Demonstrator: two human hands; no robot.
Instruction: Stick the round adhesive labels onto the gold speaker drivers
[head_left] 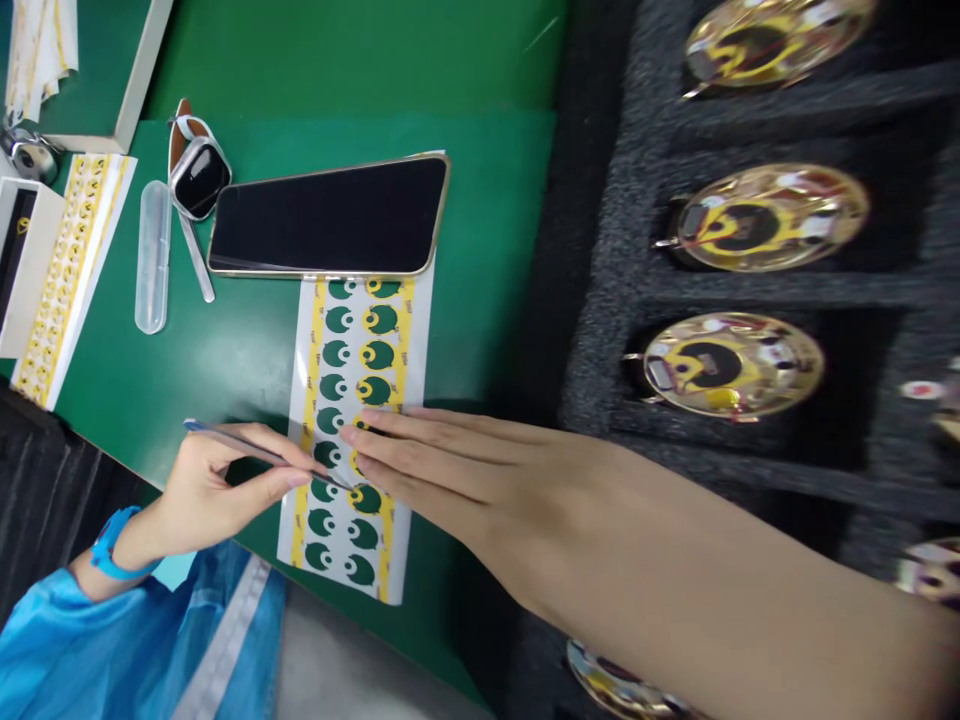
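At the far left, cut off by the frame, a white box (30, 260) and a strip of small yellow stickers (67, 280) lie on the green counter (480, 250). Above them, a metal object (31, 155) is too blurred to name. Next come a clear plastic tube case (152, 258) and a smartwatch (199, 178) lying on its strap, just beside a black-screened smartphone (330, 215) with a gold rim.

The left hand (217, 490), with a blue wristband (112, 545) and blue sleeve (97, 640), is curled around slim tweezers (255, 447), pinching them between thumb and fingers. Their tips reach the sheet of green and yellow stickers (352, 350), which lies flat on the counter, its top end under the phone. The tiny printing on it cannot be read.

The right hand (442, 470) lies open, fingers straight and together, holding nothing and covering part of the sheet. Its forearm crosses a black foam tray (600, 300). The tray's compartments hold round gold discs (754, 215), their printing blurred; some are cut off, and the lowest is partly hidden by the forearm.
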